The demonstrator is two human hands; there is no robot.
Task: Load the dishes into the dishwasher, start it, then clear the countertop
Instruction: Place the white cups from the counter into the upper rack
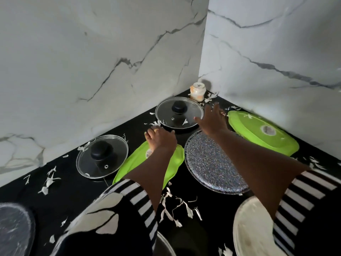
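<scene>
Two hands reach toward the frame's centre. The right hand, fingers spread and holding nothing, hovers at the right rim of the far glass lid, just below the small cup in the corner. The left hand curls over the far end of the green plate, beside white scraps; whether it grips any, I cannot tell.

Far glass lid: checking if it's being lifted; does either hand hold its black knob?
No, the black knob is bare; the right hand is spread by the rim of the far glass lid, the left hand nearer the camera.
</scene>
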